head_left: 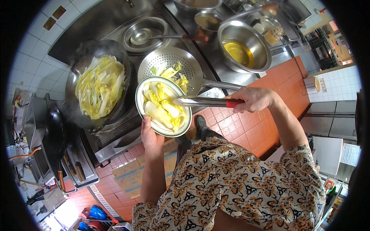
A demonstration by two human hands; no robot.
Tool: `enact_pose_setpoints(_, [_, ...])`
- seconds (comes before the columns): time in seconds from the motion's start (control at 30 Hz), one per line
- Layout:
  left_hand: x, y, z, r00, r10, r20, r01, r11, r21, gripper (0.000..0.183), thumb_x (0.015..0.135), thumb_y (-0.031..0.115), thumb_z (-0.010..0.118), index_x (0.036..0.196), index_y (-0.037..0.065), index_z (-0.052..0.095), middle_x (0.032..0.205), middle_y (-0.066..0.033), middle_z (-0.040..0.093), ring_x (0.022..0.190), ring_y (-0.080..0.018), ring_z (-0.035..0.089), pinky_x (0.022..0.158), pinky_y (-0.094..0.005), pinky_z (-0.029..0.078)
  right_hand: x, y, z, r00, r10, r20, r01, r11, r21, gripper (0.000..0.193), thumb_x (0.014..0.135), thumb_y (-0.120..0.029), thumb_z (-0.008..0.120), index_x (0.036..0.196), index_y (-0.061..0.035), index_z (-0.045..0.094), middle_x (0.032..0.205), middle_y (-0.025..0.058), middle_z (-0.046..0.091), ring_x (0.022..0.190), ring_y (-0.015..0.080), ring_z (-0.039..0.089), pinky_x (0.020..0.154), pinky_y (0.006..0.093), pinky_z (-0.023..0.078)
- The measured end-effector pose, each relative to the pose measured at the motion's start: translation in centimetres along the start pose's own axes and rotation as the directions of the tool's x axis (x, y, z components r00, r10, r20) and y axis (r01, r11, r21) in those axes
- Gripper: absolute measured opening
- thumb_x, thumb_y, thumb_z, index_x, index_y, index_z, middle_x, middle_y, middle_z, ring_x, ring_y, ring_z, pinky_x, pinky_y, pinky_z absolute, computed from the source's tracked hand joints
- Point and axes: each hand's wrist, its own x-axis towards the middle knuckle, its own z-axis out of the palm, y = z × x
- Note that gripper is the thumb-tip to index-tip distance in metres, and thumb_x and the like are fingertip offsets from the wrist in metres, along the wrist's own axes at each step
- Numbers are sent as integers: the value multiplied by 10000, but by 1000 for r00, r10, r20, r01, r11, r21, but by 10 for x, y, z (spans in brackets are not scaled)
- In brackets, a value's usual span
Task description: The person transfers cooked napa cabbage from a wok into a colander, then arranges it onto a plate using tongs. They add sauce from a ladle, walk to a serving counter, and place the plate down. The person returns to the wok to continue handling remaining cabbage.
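My left hand (151, 135) grips the lower left edge of an oval white plate (188, 117) with a green-striped rim, holding it tilted. Pale yellow napa cabbage pieces (162, 109) lie on the plate. In my right hand (252, 99) are metal tongs (210, 101) with a red grip, their tips at the cabbage on the plate's right side. Just beyond the plate, a perforated strainer (148, 64) with a long handle holds more cabbage (182, 80). To the left, a dark wok (73, 75) is full of cabbage (99, 88).
A ladle (140, 36) rests in a steel basin (163, 26) behind the strainer. At the back right stands a steel bowl (264, 50) with yellow liquid. Flattened cardboard (129, 175) lies on the red tile floor (246, 123). Another wok (54, 133) and wooden-handled tools (79, 171) are at the left.
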Motion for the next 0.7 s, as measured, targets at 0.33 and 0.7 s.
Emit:
enact_pose_setpoints(0.33, [-1,2,2,1000,22,-22,-22,1000,16,396,1113,223,516,1442,2,505,1451,-184,583,1312,-325,595,1114,-527,496,0,-11,10,999,-41,8,42,994,-105,348,939,-295,722,1138,-12,684,848,117,695,796,240,653,733,407,518])
enact_pose_setpoints(0.7, [5,-4,1,999,45,-15,-45,999,-28,409,1109,217,523,1460,9,497,1473,-167,568,1326,-320,578,1136,-522,470,-6,-16,12,966,80,247,-105,990,89,354,1014,-337,662,925,4,686,732,59,674,571,136,626,532,317,495])
